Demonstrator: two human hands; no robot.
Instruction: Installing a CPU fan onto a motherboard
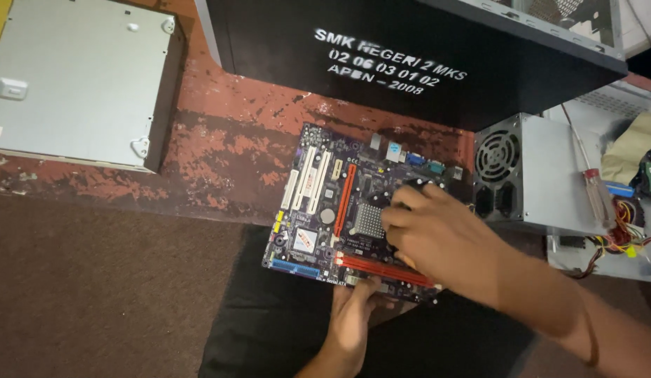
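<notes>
A purple computer motherboard [318, 210] with white and red slots lies on the worn red table edge, partly over my lap. My left hand [353, 315] grips its near edge from below, thumb on the board by the red memory slots. My right hand [430, 234] rests on top of the board's right half, fingers curled over a black part beside the silver heatsink [368, 220]; what the fingers hold is hidden.
A black computer case [423, 63] with white lettering stands behind the board. A grey power supply [542, 175] with a fan grille sits right, a screwdriver [597, 192] and coloured wires beyond it. A grey metal panel [73, 77] lies at the far left.
</notes>
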